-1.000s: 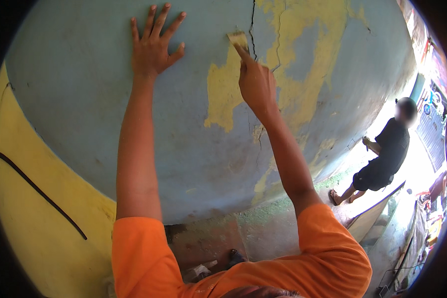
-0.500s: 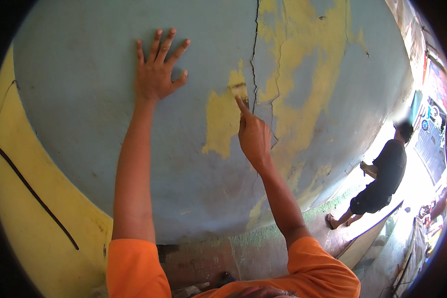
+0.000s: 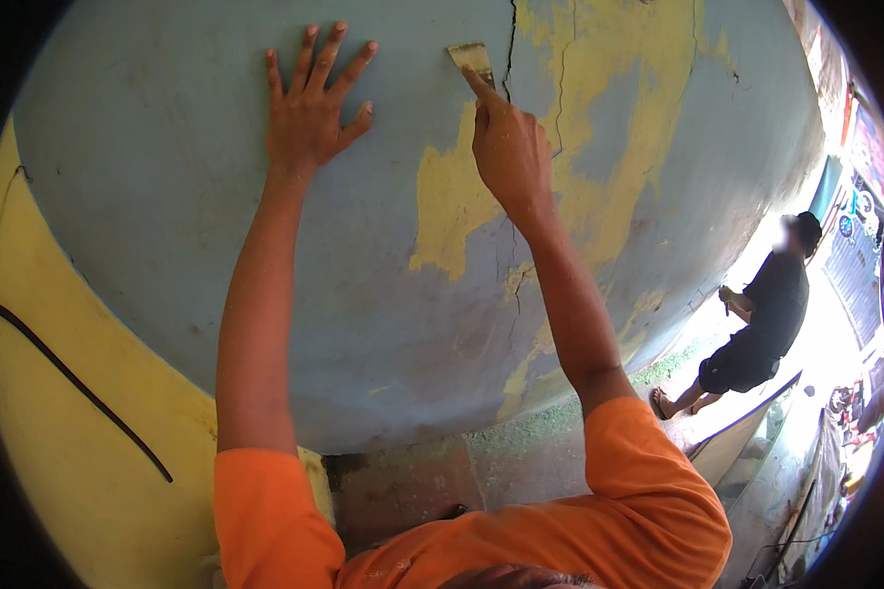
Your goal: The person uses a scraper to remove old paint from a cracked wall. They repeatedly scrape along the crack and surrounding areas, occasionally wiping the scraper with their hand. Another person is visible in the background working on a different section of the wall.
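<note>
- Biggest thing here is the wall (image 3: 216,245), painted a dusty blue-grey, with a yellow stretch off to the left and a thin dark cable (image 3: 69,378) running diagonally down it.
- Paint's come off in big yellow patches (image 3: 447,211), and a long crack (image 3: 510,44) runs down from the top.
- Off to the right there's another person (image 3: 756,329) in dark clothes standing on the ground, well apart from the work.
- Left hand (image 3: 309,118) is flat on the wall, fingers spread wide and gripping nothing.
- Right hand (image 3: 509,147) is clenched round a scraper, index finger stretched along it.
- The scraper (image 3: 471,57) blade pokes out just past that fingertip, pressed on the wall right beside the crack; the handle is hidden in the fist.
</note>
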